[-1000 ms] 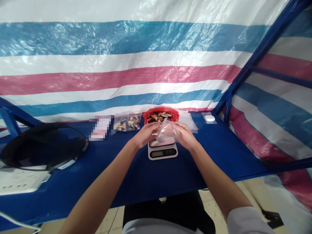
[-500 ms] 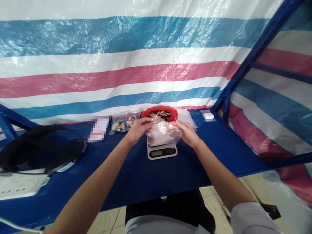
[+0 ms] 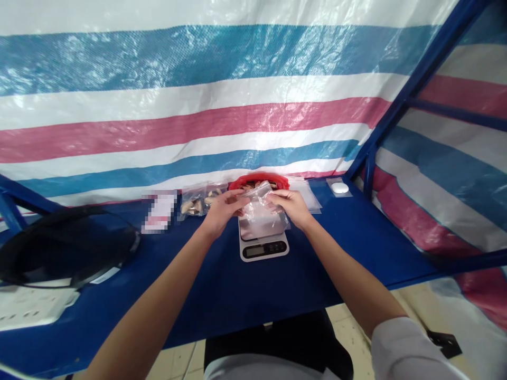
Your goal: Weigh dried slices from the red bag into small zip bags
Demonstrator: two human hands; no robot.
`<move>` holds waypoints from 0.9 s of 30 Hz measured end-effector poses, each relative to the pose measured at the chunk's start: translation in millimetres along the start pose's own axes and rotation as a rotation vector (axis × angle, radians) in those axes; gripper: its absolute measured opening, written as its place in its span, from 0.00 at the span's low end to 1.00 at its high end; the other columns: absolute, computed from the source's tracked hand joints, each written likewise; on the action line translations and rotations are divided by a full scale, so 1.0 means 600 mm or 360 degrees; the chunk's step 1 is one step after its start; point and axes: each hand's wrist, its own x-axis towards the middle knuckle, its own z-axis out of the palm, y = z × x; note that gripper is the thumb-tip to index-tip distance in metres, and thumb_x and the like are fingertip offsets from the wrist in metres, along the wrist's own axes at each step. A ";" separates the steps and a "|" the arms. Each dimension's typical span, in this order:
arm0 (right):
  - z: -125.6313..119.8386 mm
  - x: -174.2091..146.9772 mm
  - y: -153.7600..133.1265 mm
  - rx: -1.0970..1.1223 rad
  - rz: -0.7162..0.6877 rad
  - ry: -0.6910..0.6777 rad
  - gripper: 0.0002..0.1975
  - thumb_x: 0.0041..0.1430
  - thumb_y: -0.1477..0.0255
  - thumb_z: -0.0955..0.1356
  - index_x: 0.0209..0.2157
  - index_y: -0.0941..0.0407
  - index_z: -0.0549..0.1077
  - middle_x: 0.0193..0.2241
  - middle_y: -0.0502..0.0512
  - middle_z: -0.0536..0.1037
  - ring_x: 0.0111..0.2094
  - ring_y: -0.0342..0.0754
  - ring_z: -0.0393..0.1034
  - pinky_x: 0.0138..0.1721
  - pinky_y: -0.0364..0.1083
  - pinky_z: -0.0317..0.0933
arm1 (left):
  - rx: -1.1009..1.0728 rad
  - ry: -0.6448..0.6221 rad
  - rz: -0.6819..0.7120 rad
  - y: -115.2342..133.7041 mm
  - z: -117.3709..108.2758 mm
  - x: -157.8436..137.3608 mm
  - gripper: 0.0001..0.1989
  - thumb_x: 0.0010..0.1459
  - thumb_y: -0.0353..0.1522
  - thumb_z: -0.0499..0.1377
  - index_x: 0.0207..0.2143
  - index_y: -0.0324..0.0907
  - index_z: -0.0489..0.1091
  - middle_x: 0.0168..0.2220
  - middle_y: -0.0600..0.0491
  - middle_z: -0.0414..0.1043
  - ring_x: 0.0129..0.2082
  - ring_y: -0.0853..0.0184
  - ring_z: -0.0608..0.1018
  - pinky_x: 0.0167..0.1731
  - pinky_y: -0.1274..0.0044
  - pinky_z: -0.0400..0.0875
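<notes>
A blue table (image 3: 222,295) is backed by a sheet (image 3: 198,116) striped in white, blue and red, and is flanked by blue metal bars.

In the head view, one clear plastic bag (image 3: 262,215) is held by two hands above one white scale (image 3: 264,250), by which it is backed from this angle. Its far edge is pinched at the left by the left hand (image 3: 224,211), thumb and fingers closed on the film, and at the right by the right hand (image 3: 292,206), gripped likewise. The far edge is tilted slightly, its right end raised, and the film is draped from there toward the person; its long axis appears to be directed near to far, though this is blurred by creases.

Beyond the scale, one red bag (image 3: 257,177) is filled with dried slices, whose number cannot be told. To its left, two filled clear bags (image 3: 193,205) are laid side by side, with one pixelated item (image 3: 159,211) beside them. Flat clear bags (image 3: 309,196), uncounted because overlapped, and one white rounded object (image 3: 339,188) are seen at the right. At the far left, one power strip (image 3: 31,306) is partly covered by one black item (image 3: 47,248).
</notes>
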 end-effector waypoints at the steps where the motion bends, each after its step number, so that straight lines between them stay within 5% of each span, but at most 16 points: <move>1: 0.002 0.000 0.005 0.0051 -0.0006 0.0051 0.18 0.44 0.58 0.78 0.33 0.56 0.83 0.32 0.54 0.85 0.33 0.51 0.79 0.35 0.48 0.74 | -0.0126 0.0006 -0.0048 -0.007 -0.001 -0.002 0.24 0.41 0.39 0.75 0.41 0.39 0.79 0.27 0.55 0.76 0.24 0.70 0.74 0.29 0.77 0.71; 5: 0.012 0.000 0.021 0.0168 0.0064 0.0115 0.19 0.43 0.57 0.79 0.34 0.56 0.83 0.33 0.55 0.85 0.35 0.52 0.80 0.37 0.48 0.75 | -0.0333 0.0070 -0.0089 -0.024 0.000 -0.002 0.21 0.39 0.39 0.76 0.33 0.37 0.78 0.28 0.54 0.76 0.24 0.73 0.74 0.29 0.78 0.70; 9: 0.013 0.010 0.016 0.0045 0.0117 0.0025 0.22 0.44 0.56 0.79 0.37 0.57 0.83 0.34 0.55 0.84 0.34 0.51 0.79 0.34 0.47 0.76 | -0.0158 0.0113 0.0010 -0.020 -0.017 0.014 0.20 0.39 0.42 0.75 0.31 0.37 0.79 0.28 0.52 0.78 0.28 0.69 0.76 0.34 0.76 0.73; 18: 0.013 0.071 -0.014 -0.0346 -0.0155 -0.0343 0.20 0.54 0.57 0.75 0.44 0.54 0.82 0.43 0.56 0.83 0.42 0.51 0.78 0.29 0.41 0.74 | 0.0724 -0.0344 0.0149 0.030 -0.079 0.066 0.16 0.50 0.43 0.69 0.35 0.40 0.82 0.29 0.50 0.81 0.28 0.67 0.77 0.28 0.79 0.68; 23: 0.023 0.096 -0.011 -0.0687 -0.0316 -0.0504 0.13 0.53 0.63 0.75 0.38 0.55 0.84 0.36 0.54 0.83 0.33 0.47 0.76 0.31 0.43 0.71 | 0.0838 -0.0443 0.0124 0.031 -0.075 0.083 0.14 0.54 0.42 0.66 0.33 0.40 0.82 0.25 0.52 0.80 0.22 0.69 0.74 0.23 0.79 0.64; 27: 0.021 0.105 -0.009 -0.0959 -0.0434 -0.0517 0.06 0.55 0.70 0.74 0.33 0.55 0.84 0.29 0.53 0.82 0.31 0.46 0.74 0.33 0.43 0.67 | 0.0941 -0.0352 0.0236 0.022 -0.073 0.091 0.15 0.56 0.42 0.64 0.35 0.40 0.81 0.26 0.52 0.80 0.25 0.67 0.76 0.29 0.77 0.69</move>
